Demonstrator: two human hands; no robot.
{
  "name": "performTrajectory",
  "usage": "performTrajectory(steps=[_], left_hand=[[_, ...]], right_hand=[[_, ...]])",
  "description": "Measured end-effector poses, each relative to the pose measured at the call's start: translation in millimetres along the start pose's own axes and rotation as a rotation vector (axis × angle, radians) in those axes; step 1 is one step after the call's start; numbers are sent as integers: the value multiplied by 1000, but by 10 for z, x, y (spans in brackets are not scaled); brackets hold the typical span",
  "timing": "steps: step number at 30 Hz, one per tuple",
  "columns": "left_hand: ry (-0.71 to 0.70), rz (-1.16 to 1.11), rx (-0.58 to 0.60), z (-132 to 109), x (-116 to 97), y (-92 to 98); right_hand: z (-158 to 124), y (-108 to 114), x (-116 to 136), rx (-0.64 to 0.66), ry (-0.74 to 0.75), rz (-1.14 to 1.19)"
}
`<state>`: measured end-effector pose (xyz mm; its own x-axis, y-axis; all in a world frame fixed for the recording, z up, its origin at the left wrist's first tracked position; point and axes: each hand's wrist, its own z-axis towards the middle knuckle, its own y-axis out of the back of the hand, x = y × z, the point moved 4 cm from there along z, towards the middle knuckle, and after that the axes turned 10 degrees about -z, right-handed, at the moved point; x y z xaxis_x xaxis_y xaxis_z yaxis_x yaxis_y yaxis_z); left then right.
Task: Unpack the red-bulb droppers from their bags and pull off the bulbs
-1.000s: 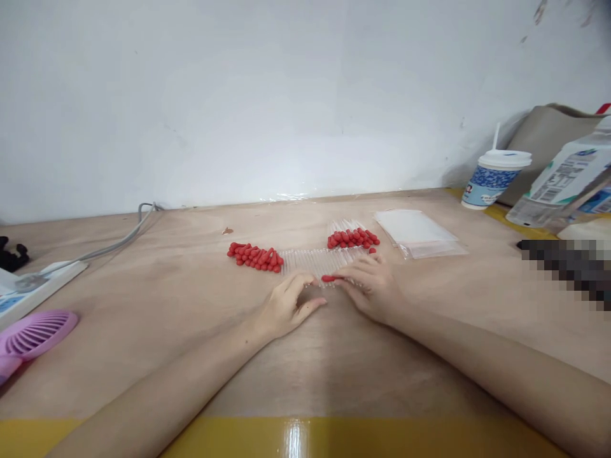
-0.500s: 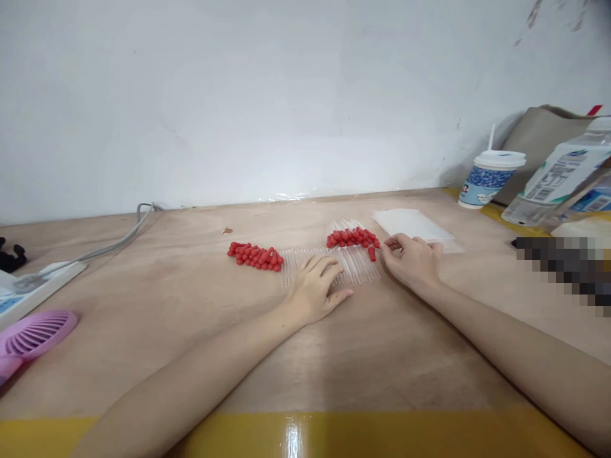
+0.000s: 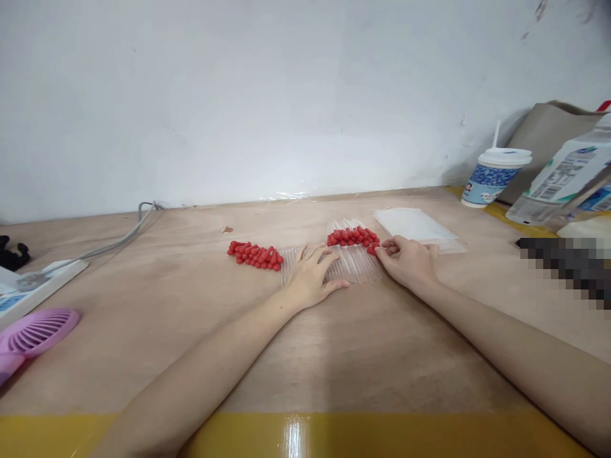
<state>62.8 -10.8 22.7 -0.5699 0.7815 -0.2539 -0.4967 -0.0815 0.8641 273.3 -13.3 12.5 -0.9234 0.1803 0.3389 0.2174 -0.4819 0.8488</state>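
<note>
My left hand lies flat with its fingers spread over a row of thin clear droppers. Red rubber dropper bulbs form a bunch at the left end of that row. Behind it is a second bunch of red bulbs, with clear tubes reaching back from them. At the right end my right hand is closed, thumb and forefinger pinching a single red bulb. The fingers partly hide this bulb, and its tube is hard to make out.
White plastic bags lie behind my right hand. A paper cup with a straw and a plastic bottle stand at the right. A pink fan, a power strip and its grey cable are at the left.
My right hand has moved slightly left, and its fingertips are now on the single red bulb that lay apart in front of the bunch. My left hand stays over the droppers.
</note>
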Motion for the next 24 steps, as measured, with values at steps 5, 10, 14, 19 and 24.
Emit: performTrajectory(steps=[5,10,14,19,24], left_hand=[[-11,-25,54,-46,95,26],[-44,-49,70,-75,116,70],[-26,-64,-31,-37,53,123],[85,-72,-169,156,85,150],[279,-119,-180,501,229,136]], right_hand=[[24,-35,-43,95,-110,117],[37,-26,-57,133,-144,82],[33,18,-39,154,-127,-24],[42,34,-28,200,-127,-70],[59,1,-37,215,-127,-59]])
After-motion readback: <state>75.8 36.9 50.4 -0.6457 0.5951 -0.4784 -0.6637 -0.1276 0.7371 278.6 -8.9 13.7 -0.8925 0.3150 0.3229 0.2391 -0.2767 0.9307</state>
